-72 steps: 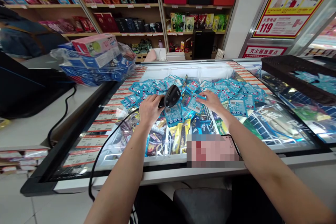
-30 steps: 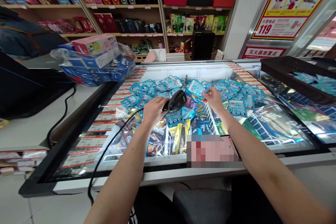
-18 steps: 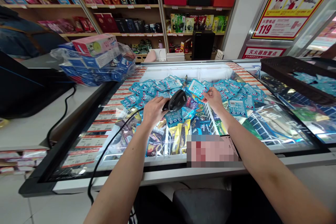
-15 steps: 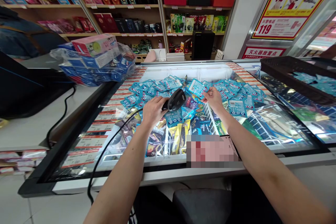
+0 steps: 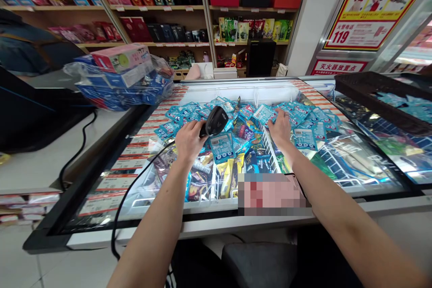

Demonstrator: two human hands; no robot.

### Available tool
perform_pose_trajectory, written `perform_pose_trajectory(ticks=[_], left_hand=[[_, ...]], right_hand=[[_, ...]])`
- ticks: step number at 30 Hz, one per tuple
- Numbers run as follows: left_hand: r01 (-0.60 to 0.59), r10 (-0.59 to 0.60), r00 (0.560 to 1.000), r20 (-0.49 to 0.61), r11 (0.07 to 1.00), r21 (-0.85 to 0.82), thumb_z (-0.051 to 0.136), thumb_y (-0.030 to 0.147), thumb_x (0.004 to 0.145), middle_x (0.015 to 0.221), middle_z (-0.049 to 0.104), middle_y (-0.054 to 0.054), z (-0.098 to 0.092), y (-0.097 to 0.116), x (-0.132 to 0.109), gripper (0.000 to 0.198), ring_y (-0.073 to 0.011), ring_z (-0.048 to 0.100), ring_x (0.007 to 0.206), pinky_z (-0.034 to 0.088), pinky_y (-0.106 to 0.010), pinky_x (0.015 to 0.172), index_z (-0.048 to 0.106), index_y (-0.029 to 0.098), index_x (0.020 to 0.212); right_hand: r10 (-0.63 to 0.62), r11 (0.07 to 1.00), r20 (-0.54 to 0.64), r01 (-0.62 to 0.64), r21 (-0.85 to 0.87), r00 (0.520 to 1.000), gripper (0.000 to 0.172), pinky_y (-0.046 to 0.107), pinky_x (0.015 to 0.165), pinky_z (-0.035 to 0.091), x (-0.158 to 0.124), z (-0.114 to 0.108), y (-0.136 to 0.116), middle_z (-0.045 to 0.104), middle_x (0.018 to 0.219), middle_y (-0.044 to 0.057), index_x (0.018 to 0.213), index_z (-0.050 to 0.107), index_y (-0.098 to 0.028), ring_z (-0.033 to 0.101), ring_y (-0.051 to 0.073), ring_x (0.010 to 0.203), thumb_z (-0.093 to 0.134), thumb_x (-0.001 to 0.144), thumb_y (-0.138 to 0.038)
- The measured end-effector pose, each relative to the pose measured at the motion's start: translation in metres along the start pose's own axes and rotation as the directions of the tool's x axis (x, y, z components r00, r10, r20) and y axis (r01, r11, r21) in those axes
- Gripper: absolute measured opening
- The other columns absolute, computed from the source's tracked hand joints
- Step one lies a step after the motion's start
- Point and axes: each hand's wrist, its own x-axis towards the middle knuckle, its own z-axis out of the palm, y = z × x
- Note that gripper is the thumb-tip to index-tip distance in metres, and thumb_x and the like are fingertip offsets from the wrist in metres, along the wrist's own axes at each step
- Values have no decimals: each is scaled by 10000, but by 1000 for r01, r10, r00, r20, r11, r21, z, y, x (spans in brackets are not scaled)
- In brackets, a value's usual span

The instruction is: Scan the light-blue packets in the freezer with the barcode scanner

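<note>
The black barcode scanner (image 5: 217,120) is gripped in my left hand (image 5: 191,141), its head raised above the freezer's glass top and its cable trailing toward me. My right hand (image 5: 281,129) has its thumb and fingers at the edge of a small blue packet (image 5: 264,113), which lies among others. Under the scanner, another blue packet (image 5: 222,147) lies flat with its barcode side up. Similar blue packets (image 5: 305,138) are spread over the glass on both sides. My right fingertips are partly hidden among them.
A pixelated phone (image 5: 275,193) rests at the freezer's front edge (image 5: 209,225). Plastic-wrapped boxes (image 5: 124,76) stand at the left, a dark tray (image 5: 381,99) of blue packets at the right. Shelves (image 5: 158,8) of goods line the back. The scanner cable (image 5: 135,182) crosses the left side.
My left hand has drawn the scanner left, uncovering the packet beneath it. My right hand and its blue packet have shifted right toward the pile.
</note>
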Motion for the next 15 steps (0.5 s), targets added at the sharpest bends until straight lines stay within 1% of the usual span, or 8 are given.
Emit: perform_pose_trajectory(ticks=[2, 4, 5, 7, 8, 10, 13, 15], left_hand=[[14, -14, 1000, -8, 1000, 6, 516, 324, 804, 949, 616, -79, 0, -1, 0, 335, -257, 550, 941, 396, -336, 758, 551, 228, 1123], [31, -30, 999, -25, 999, 25, 513, 326, 805, 951, 615, -79, 0, -2, 0, 341, -254, 550, 929, 395, -335, 752, 549, 229, 1131], [43, -41, 998, -38, 998, 36, 513, 327, 805, 950, 615, -79, 0, -3, 0, 344, -254, 550, 925, 395, -334, 749, 548, 229, 1132], [70, -67, 996, -64, 996, 56, 515, 331, 801, 946, 615, -81, 0, -5, -1, 345, -255, 550, 922, 395, -334, 741, 550, 229, 1129], [84, -79, 994, -75, 994, 64, 515, 333, 800, 946, 615, -83, 1, -6, -1, 344, -256, 549, 922, 395, -334, 736, 551, 229, 1126], [105, -98, 991, -93, 992, 73, 512, 342, 801, 950, 615, -86, 1, -7, -2, 341, -258, 549, 920, 397, -335, 724, 551, 230, 1121], [112, -103, 989, -103, 990, 81, 509, 357, 803, 953, 616, -88, 3, -9, -2, 343, -259, 549, 913, 397, -337, 713, 551, 233, 1120], [100, -93, 992, -86, 992, 82, 517, 357, 798, 948, 614, -92, 3, -9, -2, 344, -261, 547, 915, 393, -339, 718, 555, 232, 1116]], right_hand=[[-39, 997, -1, 39, -74, 999, 455, 428, 767, 457, -2, -3, -3, 425, 1253, 189, 1236, 453, -169, 553, 291, 959, 489, 793, -264], [-124, 984, 34, 127, -122, 992, 411, 416, 767, 457, -4, -5, -5, 411, 1284, 160, 1220, 496, -203, 535, 278, 971, 464, 812, -241], [-179, 973, 67, 187, -136, 982, 361, 410, 777, 455, -4, -5, -4, 443, 1259, 142, 1171, 543, -212, 521, 272, 981, 447, 824, -226], [-274, 943, 141, 295, -153, 951, 278, 401, 793, 449, -3, -3, -1, 538, 1133, 115, 1018, 634, -218, 497, 259, 981, 417, 845, -203], [-300, 931, 166, 326, -163, 939, 268, 401, 796, 447, -2, -2, 1, 572, 1056, 111, 946, 658, -215, 491, 256, 969, 409, 851, -195], [-305, 920, 183, 339, -197, 935, 278, 416, 797, 441, 1, 0, 4, 598, 961, 113, 877, 676, -205, 485, 258, 942, 400, 857, -180], [-316, 913, 184, 351, -208, 931, 282, 458, 837, 418, 1, -3, 1, 600, 998, 118, 918, 677, -198, 477, 275, 973, 399, 868, -189], [-392, 899, 207, 421, -121, 896, 279, 477, 899, 387, -1, -7, -9, 593, 1062, 98, 993, 663, -216, 467, 274, 1031, 407, 887, -243]])
